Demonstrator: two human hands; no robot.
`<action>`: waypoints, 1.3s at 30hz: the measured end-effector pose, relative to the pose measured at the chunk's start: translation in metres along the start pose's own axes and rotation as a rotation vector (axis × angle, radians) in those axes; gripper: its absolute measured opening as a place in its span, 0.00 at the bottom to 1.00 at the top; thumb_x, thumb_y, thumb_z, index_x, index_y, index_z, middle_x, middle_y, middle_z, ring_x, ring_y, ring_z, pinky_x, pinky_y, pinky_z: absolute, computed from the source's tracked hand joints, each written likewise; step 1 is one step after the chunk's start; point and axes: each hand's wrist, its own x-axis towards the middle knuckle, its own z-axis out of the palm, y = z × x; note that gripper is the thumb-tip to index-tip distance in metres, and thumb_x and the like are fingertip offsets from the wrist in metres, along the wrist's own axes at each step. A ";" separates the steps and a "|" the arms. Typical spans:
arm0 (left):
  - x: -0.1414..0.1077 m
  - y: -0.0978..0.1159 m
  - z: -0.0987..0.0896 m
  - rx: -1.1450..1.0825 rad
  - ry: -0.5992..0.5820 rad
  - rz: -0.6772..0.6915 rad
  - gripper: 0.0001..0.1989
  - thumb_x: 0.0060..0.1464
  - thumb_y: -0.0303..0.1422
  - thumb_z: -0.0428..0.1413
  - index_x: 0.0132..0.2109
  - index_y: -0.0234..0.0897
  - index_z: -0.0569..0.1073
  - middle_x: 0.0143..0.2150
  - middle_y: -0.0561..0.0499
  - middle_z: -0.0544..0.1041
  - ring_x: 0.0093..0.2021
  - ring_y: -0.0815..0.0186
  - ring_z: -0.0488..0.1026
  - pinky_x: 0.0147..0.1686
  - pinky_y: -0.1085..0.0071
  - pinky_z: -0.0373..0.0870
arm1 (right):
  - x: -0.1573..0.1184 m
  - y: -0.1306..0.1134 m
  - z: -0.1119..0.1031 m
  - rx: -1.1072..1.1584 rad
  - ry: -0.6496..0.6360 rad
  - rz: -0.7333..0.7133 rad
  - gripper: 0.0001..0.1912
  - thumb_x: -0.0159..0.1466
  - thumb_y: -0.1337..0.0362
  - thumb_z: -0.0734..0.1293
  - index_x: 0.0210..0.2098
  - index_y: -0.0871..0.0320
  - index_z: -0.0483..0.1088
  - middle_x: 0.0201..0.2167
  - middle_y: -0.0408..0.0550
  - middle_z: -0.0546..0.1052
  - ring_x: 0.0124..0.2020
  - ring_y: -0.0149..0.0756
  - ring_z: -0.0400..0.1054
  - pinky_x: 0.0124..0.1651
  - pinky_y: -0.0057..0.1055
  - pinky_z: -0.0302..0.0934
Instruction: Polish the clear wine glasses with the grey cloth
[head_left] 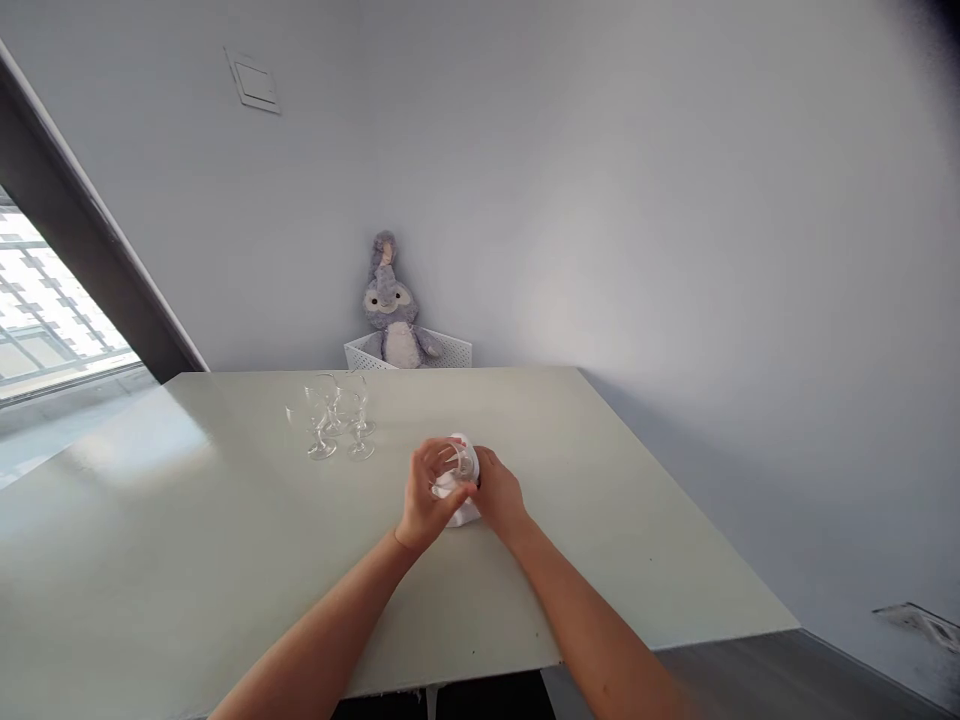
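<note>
Nearer the person than the plush toy (398, 312) and slightly to its right, a clear glass (464, 463) was held between both hands, probably to steady it against the white cloth (462, 516). The left hand (426, 497) curled loosely round the glass; the right hand (501, 492) gripped the cloth. Stemmed glasses (322, 449) stood forward-left of the toy, perhaps kept clear of the elbows
</note>
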 end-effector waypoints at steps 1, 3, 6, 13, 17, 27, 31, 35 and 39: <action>-0.003 0.000 0.001 0.049 -0.045 0.067 0.28 0.43 0.32 0.59 0.49 0.43 0.54 0.50 0.43 0.66 0.49 0.59 0.67 0.47 0.59 0.65 | 0.001 0.002 0.000 0.140 -0.024 0.046 0.21 0.54 0.66 0.63 0.48 0.53 0.63 0.43 0.47 0.72 0.37 0.38 0.66 0.37 0.32 0.58; -0.006 -0.003 0.003 0.130 -0.076 0.158 0.29 0.44 0.31 0.59 0.51 0.43 0.53 0.51 0.42 0.66 0.48 0.59 0.67 0.46 0.58 0.65 | 0.003 0.006 0.001 0.417 -0.048 0.123 0.21 0.52 0.65 0.64 0.46 0.54 0.64 0.37 0.44 0.74 0.34 0.36 0.66 0.34 0.29 0.58; -0.006 -0.007 0.002 0.184 -0.036 0.297 0.32 0.45 0.31 0.59 0.53 0.43 0.51 0.51 0.40 0.65 0.50 0.57 0.66 0.45 0.56 0.66 | 0.006 0.010 0.007 0.732 -0.086 0.225 0.14 0.51 0.61 0.65 0.36 0.61 0.69 0.29 0.45 0.74 0.30 0.35 0.65 0.31 0.29 0.57; 0.007 -0.015 -0.013 0.352 0.195 0.511 0.36 0.43 0.26 0.60 0.55 0.44 0.50 0.53 0.41 0.63 0.54 0.57 0.63 0.47 0.53 0.64 | -0.001 0.013 0.011 0.397 -0.287 0.106 0.18 0.51 0.51 0.65 0.31 0.61 0.71 0.27 0.47 0.73 0.32 0.39 0.64 0.33 0.31 0.57; 0.013 -0.019 -0.025 0.475 0.288 0.487 0.34 0.42 0.28 0.60 0.54 0.41 0.52 0.54 0.39 0.64 0.54 0.56 0.62 0.49 0.52 0.62 | -0.001 0.011 -0.009 -0.012 -0.160 -0.189 0.21 0.52 0.52 0.66 0.41 0.57 0.69 0.38 0.50 0.72 0.40 0.40 0.62 0.41 0.34 0.56; -0.007 -0.026 -0.004 0.431 -0.023 0.230 0.36 0.41 0.35 0.61 0.56 0.41 0.54 0.56 0.40 0.63 0.56 0.56 0.60 0.53 0.57 0.57 | 0.017 0.007 0.006 -0.090 -0.001 -0.291 0.10 0.60 0.61 0.59 0.34 0.56 0.71 0.29 0.46 0.73 0.33 0.34 0.63 0.40 0.30 0.56; -0.006 -0.036 -0.008 0.576 -0.066 0.024 0.40 0.41 0.36 0.60 0.59 0.45 0.51 0.60 0.46 0.58 0.60 0.57 0.54 0.56 0.58 0.50 | 0.059 0.044 0.000 -0.087 0.085 0.108 0.11 0.58 0.58 0.61 0.36 0.53 0.71 0.33 0.44 0.75 0.36 0.32 0.67 0.40 0.25 0.56; -0.001 -0.047 -0.013 0.614 -0.106 -0.202 0.31 0.48 0.36 0.54 0.59 0.47 0.51 0.54 0.49 0.66 0.53 0.61 0.62 0.51 0.61 0.56 | 0.102 0.099 -0.030 -0.149 0.224 0.371 0.15 0.57 0.59 0.59 0.37 0.59 0.72 0.31 0.50 0.76 0.35 0.37 0.68 0.37 0.27 0.57; 0.003 -0.051 -0.015 0.598 -0.079 -0.328 0.28 0.52 0.38 0.49 0.59 0.46 0.49 0.49 0.50 0.69 0.47 0.64 0.65 0.47 0.63 0.59 | 0.121 0.145 -0.054 -0.186 0.304 0.555 0.15 0.56 0.60 0.59 0.36 0.59 0.72 0.31 0.51 0.76 0.34 0.39 0.69 0.33 0.27 0.56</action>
